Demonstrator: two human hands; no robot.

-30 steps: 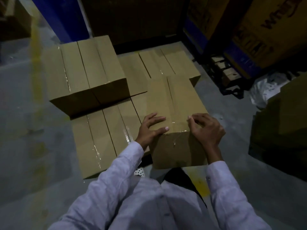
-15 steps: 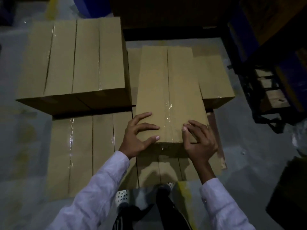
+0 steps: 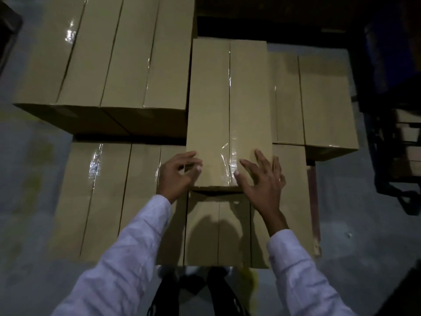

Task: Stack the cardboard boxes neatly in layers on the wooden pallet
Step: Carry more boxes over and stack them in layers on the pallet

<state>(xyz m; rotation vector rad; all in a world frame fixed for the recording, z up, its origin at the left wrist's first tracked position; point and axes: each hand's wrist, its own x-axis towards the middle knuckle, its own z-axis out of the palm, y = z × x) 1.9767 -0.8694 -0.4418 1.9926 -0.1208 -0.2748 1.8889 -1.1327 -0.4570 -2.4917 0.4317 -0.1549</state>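
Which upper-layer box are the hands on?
The lone middle box, right of the stacked pair at far left. The left hand and right hand are at its near end; the pair lies untouched.

Three brown taped cardboard boxes sit on top: two far left, one centre. Below, four show near and one far right. One reddish wooden pallet edge. Two hands: left hand, right hand.

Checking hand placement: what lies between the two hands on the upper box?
In the head view, the box top's clear-taped seam runs between left hand and right hand.
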